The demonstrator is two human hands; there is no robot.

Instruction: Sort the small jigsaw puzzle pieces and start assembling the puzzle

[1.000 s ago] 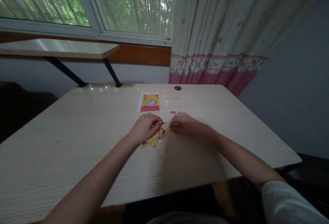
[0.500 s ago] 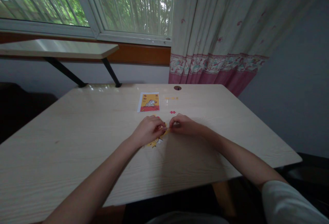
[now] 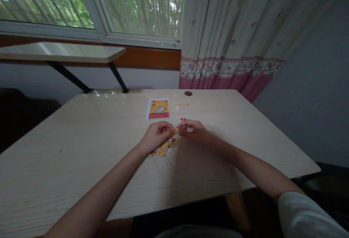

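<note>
Left hand [image 3: 156,135] has drawn aside, uncovering more of the heap of yellow, white and dark-red jigsaw pieces [image 3: 163,151] nearside of both grips. I see it pinching a small flat yellow piece [image 3: 176,131]; right hand [image 3: 195,130] sits at the piece's right, clamped or not I cannot tell.
</note>
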